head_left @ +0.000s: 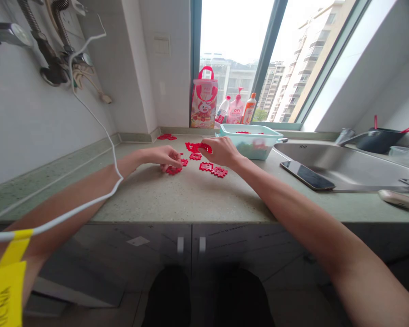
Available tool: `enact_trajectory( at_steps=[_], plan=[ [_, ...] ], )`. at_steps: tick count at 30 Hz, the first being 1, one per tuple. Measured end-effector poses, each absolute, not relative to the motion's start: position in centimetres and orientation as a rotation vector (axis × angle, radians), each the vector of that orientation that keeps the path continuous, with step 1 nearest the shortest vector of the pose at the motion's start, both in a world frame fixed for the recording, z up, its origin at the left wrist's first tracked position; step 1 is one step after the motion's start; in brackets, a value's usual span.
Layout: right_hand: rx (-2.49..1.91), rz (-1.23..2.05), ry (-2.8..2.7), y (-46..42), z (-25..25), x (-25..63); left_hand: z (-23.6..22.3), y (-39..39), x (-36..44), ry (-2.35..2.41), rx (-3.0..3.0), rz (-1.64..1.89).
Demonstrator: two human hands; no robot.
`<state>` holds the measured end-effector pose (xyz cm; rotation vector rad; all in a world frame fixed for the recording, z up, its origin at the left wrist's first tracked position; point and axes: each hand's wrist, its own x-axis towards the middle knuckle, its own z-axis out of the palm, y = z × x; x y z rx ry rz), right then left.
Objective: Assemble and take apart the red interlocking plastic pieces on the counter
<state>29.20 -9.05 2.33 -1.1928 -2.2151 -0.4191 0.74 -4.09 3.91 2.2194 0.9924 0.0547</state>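
Observation:
My left hand [166, 156] is closed, thumb and fingers pinched on a red notched plastic piece [173, 171] low over the counter. Another bit of red shows just beyond its fingertips. My right hand [222, 152] is also closed, its fingertips on a red notched piece [192, 146] with cut-out openings; the fingers partly cover it. Below and between the hands lie a small red piece [195, 156] and two touching frame-like pieces, one red piece [206, 166] left of the other [219, 172]. Further back, more red pieces [167, 136] lie near the wall.
A pale green tub [252, 147] holding red pieces stands right of my right hand. A phone [306, 175] lies by the steel sink [361, 179]. Bottles [236, 109] and a printed bag [204, 106] stand at the window. A white cable [98, 120] hangs across my left arm.

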Motion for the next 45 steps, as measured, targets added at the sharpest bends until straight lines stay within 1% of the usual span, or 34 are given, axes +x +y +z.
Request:
enact_trajectory(
  at_steps=[3,6,8,10,13,15,21,26,31,38,45],
  plan=[
    [-1.22,-0.515,-2.184,-9.1,2.9,29.7,4.1,-2.9,-0.4,1.094,2.411,0.237],
    [-1.204,-0.522,-2.206,-9.0,3.2,30.0,4.7,-0.9,-3.0,1.459,2.666,0.263],
    [-1.189,-0.497,-2.242,-9.1,3.2,30.0,5.3,0.4,-5.5,1.753,2.617,0.156],
    [-1.179,-0.455,-2.271,-9.1,3.0,29.8,5.8,1.2,-8.0,1.841,2.368,-0.084],
    [-1.163,-0.391,-2.275,-9.0,2.6,29.5,6.2,1.3,-10.6,1.651,2.127,-0.383],
    [-1.151,-0.365,-2.264,-8.8,2.3,29.4,6.4,0.7,-10.8,1.565,2.071,-0.434],
    [-1.17,-0.325,-2.234,-8.6,2.3,29.5,6.9,-1.8,-6.1,1.452,1.994,-0.251],
    [-1.178,-0.328,-2.223,-8.7,2.3,29.2,5.3,-1.6,-3.2,1.292,2.179,-0.117],
    [-1.185,-0.325,-2.25,-8.6,2.2,29.3,3.7,-0.9,-2.7,1.249,2.299,-0.029],
    [-1.103,-0.288,-2.286,-8.4,1.7,29.3,4.5,-2.7,-1.9,1.287,2.25,-0.048],
    [-1.05,-0.259,-2.322,-8.3,1.5,29.3,3.8,-1.8,-2.0,1.321,2.231,0.001]
  ],
)
